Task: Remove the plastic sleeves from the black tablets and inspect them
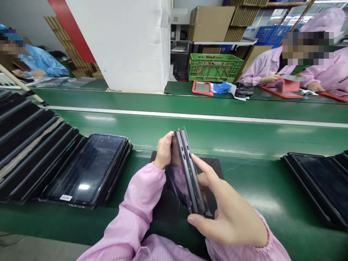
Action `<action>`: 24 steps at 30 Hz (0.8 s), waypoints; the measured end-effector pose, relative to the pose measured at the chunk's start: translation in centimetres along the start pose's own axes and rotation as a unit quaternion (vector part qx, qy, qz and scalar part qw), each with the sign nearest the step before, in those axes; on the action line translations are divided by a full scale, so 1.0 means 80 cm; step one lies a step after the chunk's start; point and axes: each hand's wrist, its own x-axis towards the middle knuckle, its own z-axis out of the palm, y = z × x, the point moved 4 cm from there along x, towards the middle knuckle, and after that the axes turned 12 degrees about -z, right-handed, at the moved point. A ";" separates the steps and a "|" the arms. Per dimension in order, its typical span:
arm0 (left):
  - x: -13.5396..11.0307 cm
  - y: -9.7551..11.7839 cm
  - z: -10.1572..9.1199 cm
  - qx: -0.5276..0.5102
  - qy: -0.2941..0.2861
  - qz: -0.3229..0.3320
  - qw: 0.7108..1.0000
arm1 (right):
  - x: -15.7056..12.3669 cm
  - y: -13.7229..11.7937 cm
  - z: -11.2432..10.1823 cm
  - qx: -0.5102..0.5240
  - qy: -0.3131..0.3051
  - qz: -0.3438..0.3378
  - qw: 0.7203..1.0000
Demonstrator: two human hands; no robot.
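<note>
Two dark tablets (187, 170) stand on edge, pressed face to face and tilted, with their side ports showing towards me. A clear film edge sticks up at their top. My left hand (163, 151) is closed around their far left end. My right hand (228, 204) spans their right side, its index finger against the outer face and its thumb by the lower near corner; some fingers are hidden behind the tablets. Beneath them lies a black mat (216, 168) on the green bench.
On the left, a tablet (87, 170) with a white label tops a leaning stack, beside a long row of tablets (24, 145). More tablets (323, 181) lie at right. Across the green line (130, 125), co-workers handle red-cased devices near a green crate (214, 67).
</note>
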 end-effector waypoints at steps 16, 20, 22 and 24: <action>-0.004 -0.001 0.003 -0.010 -0.028 -0.010 1.000 | -0.005 0.004 -0.003 0.051 0.001 -0.037 0.998; -0.004 0.001 0.003 -0.012 -0.027 -0.022 0.999 | -0.006 0.002 -0.003 0.027 0.007 -0.041 0.999; -0.004 0.001 0.003 -0.013 -0.029 -0.024 0.999 | -0.006 0.001 -0.003 0.018 0.010 -0.043 0.999; -0.004 0.002 0.004 -0.012 -0.029 -0.022 0.999 | -0.006 0.001 -0.002 0.008 0.010 -0.040 0.999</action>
